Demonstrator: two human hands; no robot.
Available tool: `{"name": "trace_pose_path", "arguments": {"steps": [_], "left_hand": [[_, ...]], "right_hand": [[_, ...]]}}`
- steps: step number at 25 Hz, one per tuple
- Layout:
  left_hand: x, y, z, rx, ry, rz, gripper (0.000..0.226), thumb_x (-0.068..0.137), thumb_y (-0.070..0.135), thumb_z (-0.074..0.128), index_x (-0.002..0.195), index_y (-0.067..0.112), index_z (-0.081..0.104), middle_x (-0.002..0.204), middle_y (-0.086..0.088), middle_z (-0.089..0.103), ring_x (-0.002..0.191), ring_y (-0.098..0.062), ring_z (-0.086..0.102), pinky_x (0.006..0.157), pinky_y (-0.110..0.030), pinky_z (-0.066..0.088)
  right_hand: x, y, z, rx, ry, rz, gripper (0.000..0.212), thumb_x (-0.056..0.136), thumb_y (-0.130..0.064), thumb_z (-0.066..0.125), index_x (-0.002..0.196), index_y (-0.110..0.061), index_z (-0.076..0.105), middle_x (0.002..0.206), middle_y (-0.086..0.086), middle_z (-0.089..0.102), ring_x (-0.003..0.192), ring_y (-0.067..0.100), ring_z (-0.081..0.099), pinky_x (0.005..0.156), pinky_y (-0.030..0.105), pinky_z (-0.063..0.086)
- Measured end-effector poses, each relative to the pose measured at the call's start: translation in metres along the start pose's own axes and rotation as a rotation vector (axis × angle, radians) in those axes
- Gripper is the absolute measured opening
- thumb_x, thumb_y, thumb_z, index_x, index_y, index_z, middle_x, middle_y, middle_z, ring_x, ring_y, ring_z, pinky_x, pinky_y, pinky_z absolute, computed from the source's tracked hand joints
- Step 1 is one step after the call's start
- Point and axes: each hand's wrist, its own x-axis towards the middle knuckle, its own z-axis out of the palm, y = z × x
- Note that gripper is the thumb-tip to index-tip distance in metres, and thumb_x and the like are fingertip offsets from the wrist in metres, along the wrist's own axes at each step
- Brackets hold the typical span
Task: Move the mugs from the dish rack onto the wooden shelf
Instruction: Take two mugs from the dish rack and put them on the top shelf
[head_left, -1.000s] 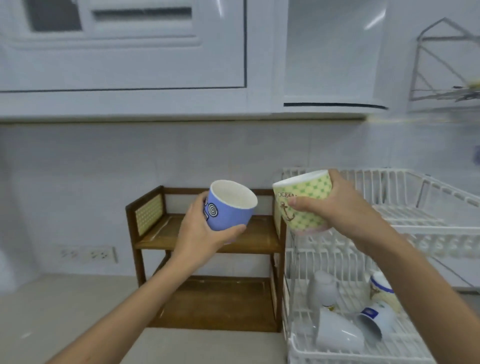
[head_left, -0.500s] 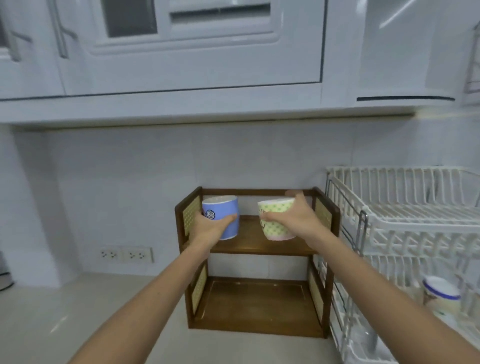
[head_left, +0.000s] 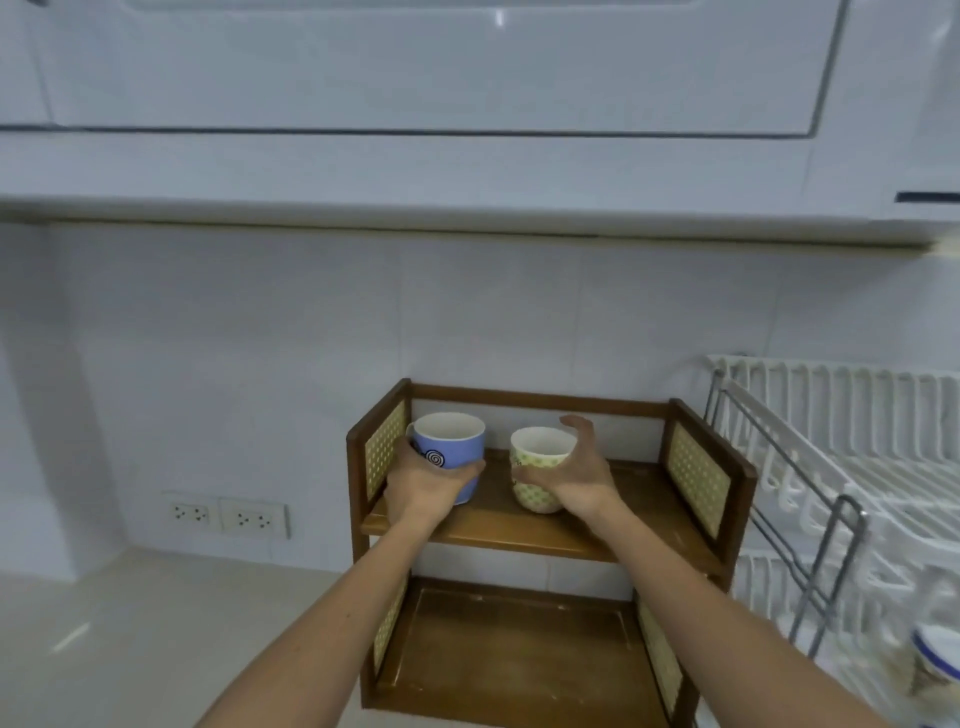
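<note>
A blue mug (head_left: 452, 447) with a spiral mark stands upright at the left of the wooden shelf's (head_left: 519, 530) upper board. My left hand (head_left: 428, 480) is wrapped around its lower front. Beside it, to the right, a green-patterned mug (head_left: 537, 465) stands upright on the same board. My right hand (head_left: 576, 470) is at that mug's right side with fingers spread apart; the thumb lies across the mug's front and the fingers curl clear of the rim. The white dish rack (head_left: 841, 467) stands to the right of the shelf.
The shelf's lower board (head_left: 509, 654) holds nothing. A white mug with a blue rim (head_left: 937, 660) shows in the rack's lower tier at the right edge. Wall sockets (head_left: 226, 514) sit left of the shelf. White cabinets (head_left: 467, 104) hang overhead above the pale counter (head_left: 130, 639).
Both mugs have come down onto the shelf's upper board. My right hand has spread its fingers off the green mug. My left hand still holds the blue one.
</note>
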Motion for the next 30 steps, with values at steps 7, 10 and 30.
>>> {"name": "trace_pose_path", "arguments": {"steps": [7,10,30], "left_hand": [[0.001,-0.005,-0.001,-0.028,-0.025,0.048,0.083,0.050,0.054,0.083,0.115,0.019,0.047,0.114,-0.003,0.063,0.104,-0.024,0.062,0.077,-0.029,0.050],[0.001,-0.005,-0.002,-0.013,-0.031,0.054,0.084,0.050,0.055,0.083,0.116,0.019,0.047,0.115,-0.004,0.063,0.105,-0.025,0.061,0.080,-0.032,0.051],[-0.129,-0.002,-0.001,-0.027,-0.052,0.315,0.052,0.086,0.013,0.063,0.133,0.020,0.042,0.129,0.003,0.048,0.123,-0.018,0.045,0.100,-0.029,0.039]], "right_hand": [[0.002,0.006,0.011,0.048,0.011,-0.039,0.100,0.048,-0.038,0.091,0.129,-0.037,0.032,0.113,-0.003,0.050,0.109,0.022,0.051,0.090,0.039,0.050],[0.001,0.006,0.011,0.053,-0.002,-0.043,0.099,0.050,-0.038,0.091,0.129,-0.038,0.031,0.113,-0.003,0.051,0.106,0.019,0.051,0.084,0.033,0.047],[-0.141,0.030,-0.053,-0.240,0.043,-0.237,0.073,0.086,-0.027,0.066,0.147,-0.020,0.025,0.151,-0.002,0.034,0.137,0.009,0.028,0.108,0.020,0.021]]}}
